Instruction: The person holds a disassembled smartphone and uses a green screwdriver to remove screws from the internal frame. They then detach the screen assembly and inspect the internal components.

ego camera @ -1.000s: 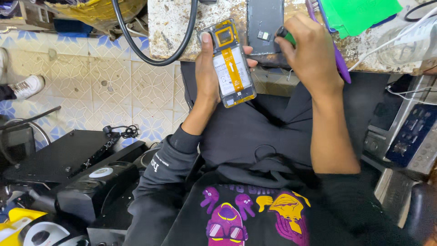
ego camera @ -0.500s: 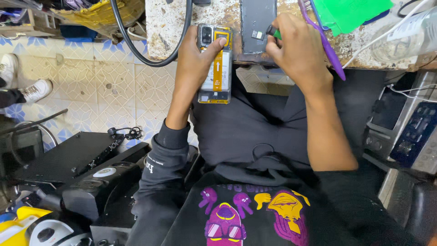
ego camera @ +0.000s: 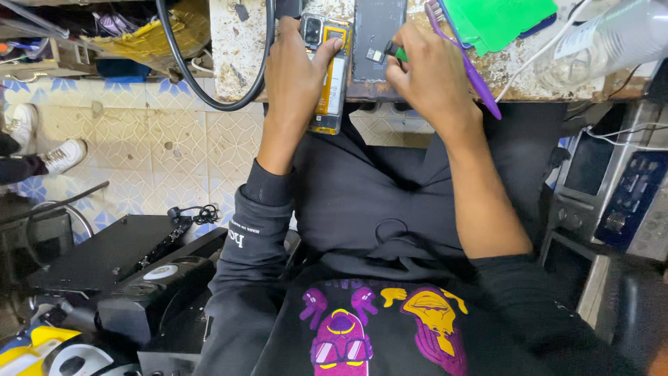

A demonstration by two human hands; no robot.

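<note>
Left hand [ego camera: 296,80] grip clamped on opened phone [ego camera: 328,73] at desk [ego camera: 240,49] edge, long axis running away from body, camera end far. Right hand [ego camera: 428,73] pinches green-handled tool [ego camera: 395,53] against dark back cover [ego camera: 378,35] lying on desk.

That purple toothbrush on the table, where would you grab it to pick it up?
Probably by the lower handle end of the purple toothbrush, coming from the right. That end points toward the table edge and lies bare, while the bristle end sits beside the green sheet and the right hand crowds its left side.
</note>
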